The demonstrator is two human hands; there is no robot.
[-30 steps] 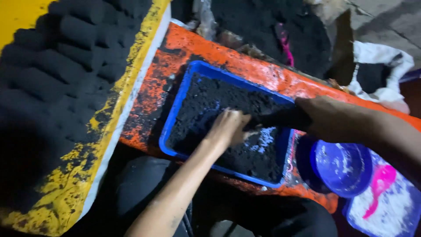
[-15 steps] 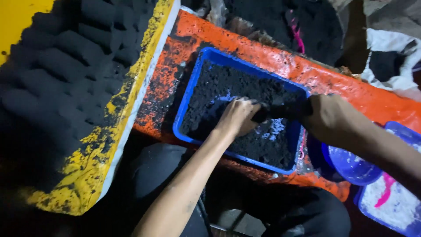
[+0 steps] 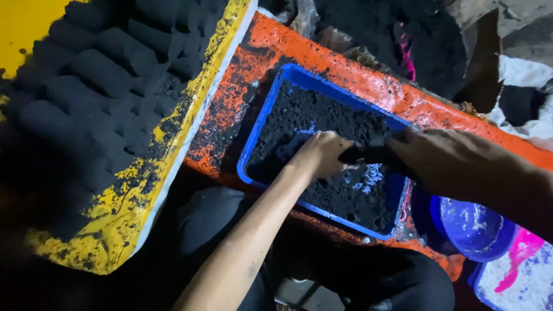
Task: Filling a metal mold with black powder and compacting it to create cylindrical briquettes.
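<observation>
Far to the left of both hands lies the biggest thing in view, a yellow board [image 3: 124, 230] loaded with rows of dark pressed blocks [image 3: 92, 98]. The blocks sit side by side in tidy ranks, probably so that each keeps its shape. Black dust smears the board's edge.

Under the hands runs an orange slab [image 3: 345, 69], crusted with the same black grit; it serves as the work surface and carries the tray. Beyond the hands, past the slab's far edge, a heap of black powder [image 3: 380, 29] sits in shadow with a pink scrap [image 3: 409, 57] on it. The place is dim and grimy, lit mostly from above the tray.

The blue tray [image 3: 259, 138] sits directly beneath the hands, part filled with black powder, its floor showing through in pale patches near the right hand. Its walls keep the loose stuff together while it is worked.

The left hand [image 3: 319, 154] reaches in from below, fingers curled down into the powder, as if gathering it. The right hand [image 3: 455, 158] comes from the right, fingers pinched on a dark lump [image 3: 368, 154] just beside the left; what the lump is I cannot tell.

Below the right forearm stands a blue bowl [image 3: 475, 224] dusted white, and beside it a white-floored tub [image 3: 512, 282] holding a pink scoop [image 3: 521, 253].
</observation>
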